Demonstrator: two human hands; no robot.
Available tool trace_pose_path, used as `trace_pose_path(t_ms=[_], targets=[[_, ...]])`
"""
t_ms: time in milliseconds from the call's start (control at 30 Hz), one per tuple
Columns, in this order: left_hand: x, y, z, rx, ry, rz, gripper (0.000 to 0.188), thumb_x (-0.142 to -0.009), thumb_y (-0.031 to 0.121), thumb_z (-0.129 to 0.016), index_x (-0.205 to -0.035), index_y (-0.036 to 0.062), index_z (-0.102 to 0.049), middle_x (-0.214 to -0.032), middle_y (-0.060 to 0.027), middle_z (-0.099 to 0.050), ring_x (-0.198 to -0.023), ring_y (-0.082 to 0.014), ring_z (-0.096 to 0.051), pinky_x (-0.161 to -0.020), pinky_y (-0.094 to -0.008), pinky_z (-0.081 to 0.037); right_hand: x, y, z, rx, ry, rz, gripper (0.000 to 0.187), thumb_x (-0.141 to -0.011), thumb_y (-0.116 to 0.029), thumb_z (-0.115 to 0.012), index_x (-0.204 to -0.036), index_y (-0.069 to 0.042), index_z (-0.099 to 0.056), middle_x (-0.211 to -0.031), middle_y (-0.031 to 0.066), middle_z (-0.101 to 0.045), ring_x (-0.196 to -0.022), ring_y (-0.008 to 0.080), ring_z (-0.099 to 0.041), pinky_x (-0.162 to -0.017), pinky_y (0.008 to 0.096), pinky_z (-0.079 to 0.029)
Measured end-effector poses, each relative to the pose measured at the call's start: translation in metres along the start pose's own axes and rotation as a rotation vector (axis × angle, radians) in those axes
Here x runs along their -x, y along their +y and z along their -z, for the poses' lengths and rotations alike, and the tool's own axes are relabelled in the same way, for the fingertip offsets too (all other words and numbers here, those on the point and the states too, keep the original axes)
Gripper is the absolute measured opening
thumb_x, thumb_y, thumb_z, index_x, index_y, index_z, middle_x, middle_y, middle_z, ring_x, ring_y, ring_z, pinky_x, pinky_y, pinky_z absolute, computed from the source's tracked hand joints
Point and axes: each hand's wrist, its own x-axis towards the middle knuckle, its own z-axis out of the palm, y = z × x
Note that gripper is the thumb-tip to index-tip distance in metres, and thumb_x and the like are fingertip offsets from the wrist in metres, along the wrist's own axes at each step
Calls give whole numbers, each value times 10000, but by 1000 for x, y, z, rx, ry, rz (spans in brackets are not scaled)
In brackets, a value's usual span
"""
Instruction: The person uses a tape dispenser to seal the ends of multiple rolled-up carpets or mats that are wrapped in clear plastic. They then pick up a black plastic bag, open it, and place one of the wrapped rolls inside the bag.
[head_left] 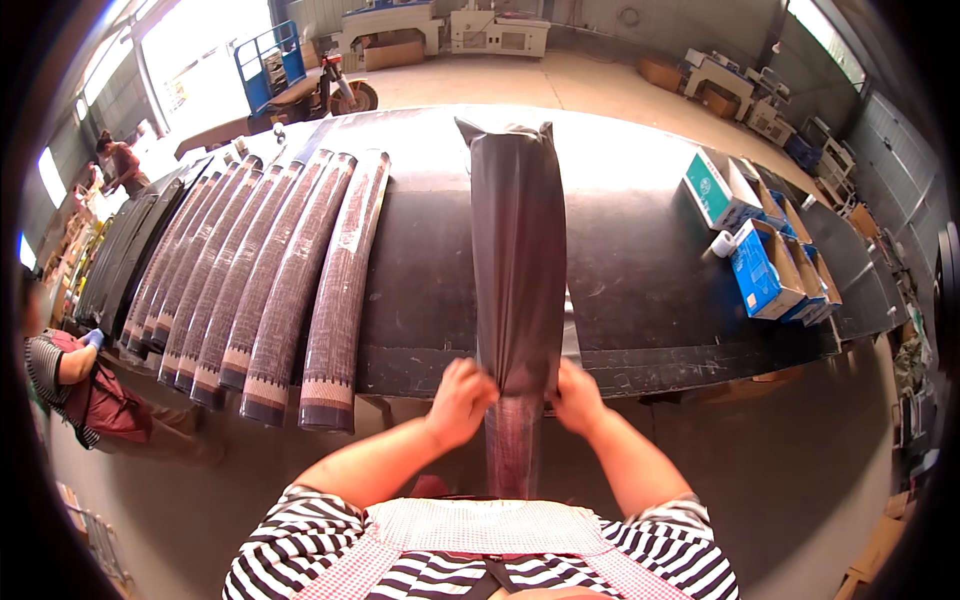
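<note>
A long black plastic bag (517, 250) lies lengthwise on the dark table in front of me, its far end creased into two corners. Out of its near mouth sticks a clear-wrapped, reddish-brown rolled rug (513, 450), which reaches past the table edge toward my body. My left hand (462, 402) is closed on the left side of the bag's mouth. On the opposite side my right hand (577, 397) grips the bag's edge, slightly blurred. The bag covers most of the roll, so its far part is hidden.
Several wrapped rug rolls (335, 290) lie side by side on the table (640, 270) at left, with black-bagged rolls (125, 250) beyond them. Open boxes (768, 275) and a white roll (723, 243) sit at right. A person (75, 370) stands at far left.
</note>
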Motion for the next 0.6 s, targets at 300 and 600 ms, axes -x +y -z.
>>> trace_pose_path(t_ms=[300, 600], targets=[[100, -33, -34, 311, -812, 367, 141, -899, 240, -701, -902, 111, -757, -901, -126, -656, -874, -296, -650, -801, -430, -524, 134, 8, -28, 139, -977, -430, 439, -766, -51, -702, -1202, -106, -694, -1181, 122, -693, -1109, 285, -659, -952, 382, -524], [-212, -98, -19, 1470, 2, 499, 611, -1022, 457, -559, -1460, 59, -411, -1323, -112, -582, -1203, -221, -551, -1042, -376, -440, -162, -36, 64, -991, 360, -149, 837, -892, -455, -751, -1478, 7, -372, -1397, 150, -532, -1271, 194, -502, -1060, 364, -408]])
